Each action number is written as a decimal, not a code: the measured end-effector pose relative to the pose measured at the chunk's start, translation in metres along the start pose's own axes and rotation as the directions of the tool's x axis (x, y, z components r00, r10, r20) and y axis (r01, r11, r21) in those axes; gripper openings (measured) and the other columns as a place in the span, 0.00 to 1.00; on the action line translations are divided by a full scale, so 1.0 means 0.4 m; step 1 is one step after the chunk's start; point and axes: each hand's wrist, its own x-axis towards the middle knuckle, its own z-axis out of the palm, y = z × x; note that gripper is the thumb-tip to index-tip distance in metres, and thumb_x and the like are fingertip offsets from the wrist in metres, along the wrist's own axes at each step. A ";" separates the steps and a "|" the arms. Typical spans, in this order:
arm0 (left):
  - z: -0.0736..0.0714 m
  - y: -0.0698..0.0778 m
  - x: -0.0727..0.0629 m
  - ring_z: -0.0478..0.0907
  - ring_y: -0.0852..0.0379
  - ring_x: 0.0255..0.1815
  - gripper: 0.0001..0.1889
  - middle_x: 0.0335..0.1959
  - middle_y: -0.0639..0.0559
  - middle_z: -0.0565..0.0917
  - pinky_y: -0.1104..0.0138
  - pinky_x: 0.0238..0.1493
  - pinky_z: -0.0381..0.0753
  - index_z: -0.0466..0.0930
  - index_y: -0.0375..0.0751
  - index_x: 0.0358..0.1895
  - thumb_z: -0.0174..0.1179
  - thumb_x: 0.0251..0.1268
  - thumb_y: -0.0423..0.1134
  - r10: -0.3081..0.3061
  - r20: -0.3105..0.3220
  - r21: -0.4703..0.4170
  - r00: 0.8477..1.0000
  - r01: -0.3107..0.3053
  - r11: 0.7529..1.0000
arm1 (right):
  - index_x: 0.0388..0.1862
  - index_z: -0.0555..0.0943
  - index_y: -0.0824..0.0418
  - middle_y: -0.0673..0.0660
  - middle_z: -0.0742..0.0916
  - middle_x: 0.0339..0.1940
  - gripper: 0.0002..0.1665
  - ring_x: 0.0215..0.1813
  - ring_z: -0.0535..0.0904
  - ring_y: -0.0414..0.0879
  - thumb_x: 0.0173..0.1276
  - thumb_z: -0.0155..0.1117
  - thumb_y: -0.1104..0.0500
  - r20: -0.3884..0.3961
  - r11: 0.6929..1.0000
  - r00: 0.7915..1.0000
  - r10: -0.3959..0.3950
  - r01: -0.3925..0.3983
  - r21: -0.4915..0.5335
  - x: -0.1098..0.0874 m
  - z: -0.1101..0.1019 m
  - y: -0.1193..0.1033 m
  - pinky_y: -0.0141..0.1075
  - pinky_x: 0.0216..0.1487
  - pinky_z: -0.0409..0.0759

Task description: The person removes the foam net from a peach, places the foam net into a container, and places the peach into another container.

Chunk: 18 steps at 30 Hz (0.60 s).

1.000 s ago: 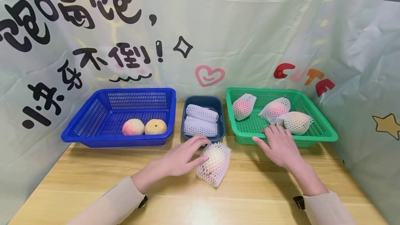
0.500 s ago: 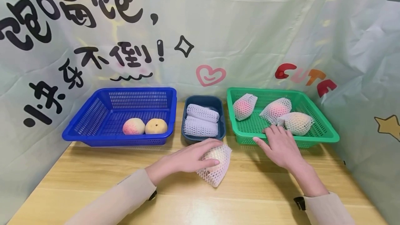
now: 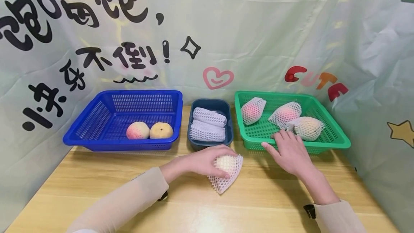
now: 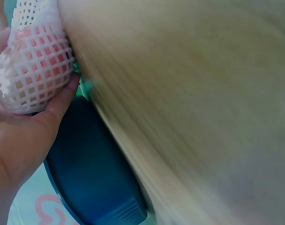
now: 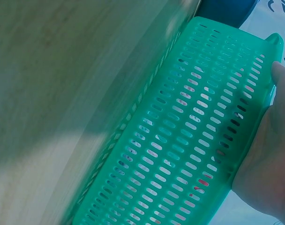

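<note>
My left hand (image 3: pixel 207 163) grips a peach in a white foam net (image 3: pixel 228 163), thumb on the near side and fingers over the top. In the left wrist view, pink skin shows through the mesh, and the thumb lies along the peach's side. This peach is in front of a small dark blue bin (image 4: pixel 91 159) holding two rolled foam nets (image 3: pixel 207 131). My right hand (image 3: pixel 291 152) rests on the front rim of the green basket (image 3: pixel 336 143), fingers draped over it and thumb spread to the left. Three netted fruits (image 3: pixel 308 128) lie inside that basket.
At the left stands a blue basket (image 3: pixel 106 145) with a pink-and-white peach (image 3: pixel 138 131) and a yellow round fruit (image 3: pixel 161 131). A printed cloth (image 3: pixel 258 28) hangs behind the containers and along both sides of the wooden table (image 3: pixel 194 211).
My left hand has moved right, over the netted peach, and closed round it. The peach has shifted slightly to the right. My right hand has stayed on the green basket's rim.
</note>
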 end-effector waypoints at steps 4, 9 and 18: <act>-0.003 0.005 -0.002 0.72 0.64 0.64 0.36 0.69 0.56 0.76 0.68 0.65 0.74 0.74 0.52 0.72 0.75 0.60 0.48 -0.001 -0.008 -0.010 1.000 0.001 1.000 | 0.55 0.78 0.68 0.63 0.80 0.50 0.34 0.52 0.73 0.61 0.81 0.51 0.36 -0.003 1.000 1.000 0.000 0.000 -0.003 0.000 -0.001 -0.002 0.55 0.47 0.68; -0.005 0.013 -0.010 0.72 0.64 0.65 0.36 0.69 0.58 0.75 0.67 0.64 0.74 0.75 0.54 0.71 0.76 0.58 0.49 -0.013 -0.008 -0.024 1.000 0.013 1.000 | 0.54 0.78 0.68 0.63 0.80 0.49 0.34 0.52 0.74 0.61 0.81 0.51 0.36 -0.003 1.000 1.000 -0.001 0.001 -0.001 -0.001 0.000 -0.004 0.55 0.46 0.68; -0.018 0.044 -0.021 0.73 0.63 0.65 0.36 0.69 0.59 0.75 0.66 0.63 0.76 0.76 0.57 0.71 0.76 0.56 0.49 0.024 -0.095 -0.026 0.995 -0.027 0.999 | 0.55 0.78 0.68 0.64 0.81 0.50 0.35 0.53 0.74 0.62 0.81 0.51 0.35 -0.004 1.000 1.000 0.003 -0.003 0.005 -0.002 0.003 0.000 0.55 0.46 0.68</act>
